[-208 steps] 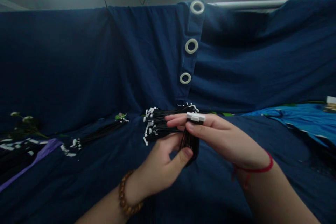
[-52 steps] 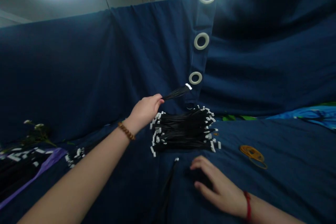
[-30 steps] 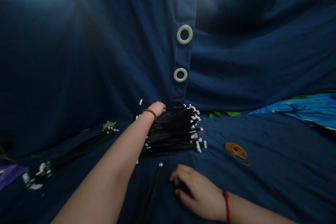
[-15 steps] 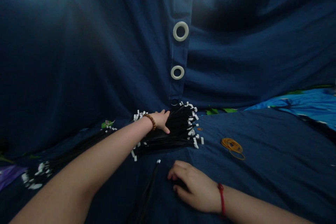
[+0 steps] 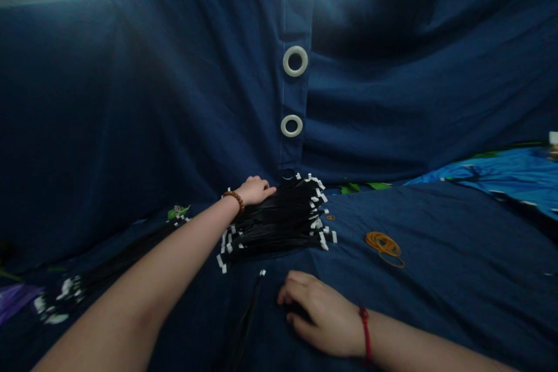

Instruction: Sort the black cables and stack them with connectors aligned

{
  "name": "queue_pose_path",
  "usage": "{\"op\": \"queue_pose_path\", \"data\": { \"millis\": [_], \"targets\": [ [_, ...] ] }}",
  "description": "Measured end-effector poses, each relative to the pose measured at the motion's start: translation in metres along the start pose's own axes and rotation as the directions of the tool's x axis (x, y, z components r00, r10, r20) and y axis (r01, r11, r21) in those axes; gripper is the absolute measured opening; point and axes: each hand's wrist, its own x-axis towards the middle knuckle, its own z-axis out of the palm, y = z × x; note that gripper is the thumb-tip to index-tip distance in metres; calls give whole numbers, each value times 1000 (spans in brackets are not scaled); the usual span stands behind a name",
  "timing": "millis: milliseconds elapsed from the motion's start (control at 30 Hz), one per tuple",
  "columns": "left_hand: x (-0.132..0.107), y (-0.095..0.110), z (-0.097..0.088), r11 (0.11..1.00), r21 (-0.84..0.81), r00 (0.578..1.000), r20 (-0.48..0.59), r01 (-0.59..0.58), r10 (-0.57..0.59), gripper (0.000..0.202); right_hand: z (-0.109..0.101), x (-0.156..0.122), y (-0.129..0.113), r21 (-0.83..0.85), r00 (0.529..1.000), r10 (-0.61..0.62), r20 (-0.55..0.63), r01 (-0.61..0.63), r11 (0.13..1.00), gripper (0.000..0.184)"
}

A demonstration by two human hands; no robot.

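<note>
Nearest the camera, the person's right hand (image 5: 320,314) lies palm down on a navy cloth (image 5: 440,256), a red string bracelet (image 5: 365,331) at the wrist. Its fingers (image 5: 300,285) are loosely curled with the tips towards the cloth, and the shadow beneath them hides whether they have hold of anything. Just to its left, one thin strand of black wires (image 5: 246,319) runs across the cloth, ending in a white connector (image 5: 262,272). The left arm reaches forward, a brown bead bracelet (image 5: 233,199) on its wrist, and the left hand (image 5: 255,190) lies flat and open, its fingertips touching the far left edge of a single heap of black wire harnesses (image 5: 274,226). The heap lies on the cloth, its many small white connectors too numerous to count. To the left lie two more bundles of black wires (image 5: 126,258), partly behind the arm, and a purple cloth (image 5: 15,300). To the right lies one loose tangle of orange rubber bands (image 5: 383,248). Beyond stand a bright blue cloth (image 5: 479,171) and a navy curtain (image 5: 174,99) with three white grommets (image 5: 295,61).
</note>
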Motion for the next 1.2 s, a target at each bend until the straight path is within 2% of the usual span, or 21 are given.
{"op": "queue_pose_path", "data": {
  "millis": [267, 533, 733, 900, 1000, 1100, 1200],
  "targets": [
    [12, -3, 15, 995, -71, 997, -31, -67, 65, 45, -1, 0, -1, -1, 1000, -11, 2, 11, 1000, 28],
    [14, -8, 18, 996, -90, 997, -69, -20, 14, 39, 0, 0, 1, -7, 1000, -17, 5, 17, 1000, 27],
    [15, -9, 7, 998, -58, 991, -131, -32, 24, 32, -1, 0, 0, -4, 1000, -14, 6, 14, 1000, 27],
    [14, -19, -6, 998, -65, 968, -252, 1, -17, 33, -1, -1, 0, -8, 1000, -13, 6, 13, 1000, 27],
    [8, -28, -19, 999, -44, 936, -352, 5, -20, 34, 1, -1, 2, -10, 1000, -9, 7, 9, 1000, 26],
    [1, -34, -33, 1000, 18, 896, -443, -25, 30, 35, 2, -1, 3, -3, 1000, -12, 5, 12, 1000, 26],
    [2, -32, -38, 994, 82, 900, -423, -75, 103, 38, 2, 0, 3, 0, 1000, -15, 1, 15, 1000, 27]
  ]
}}
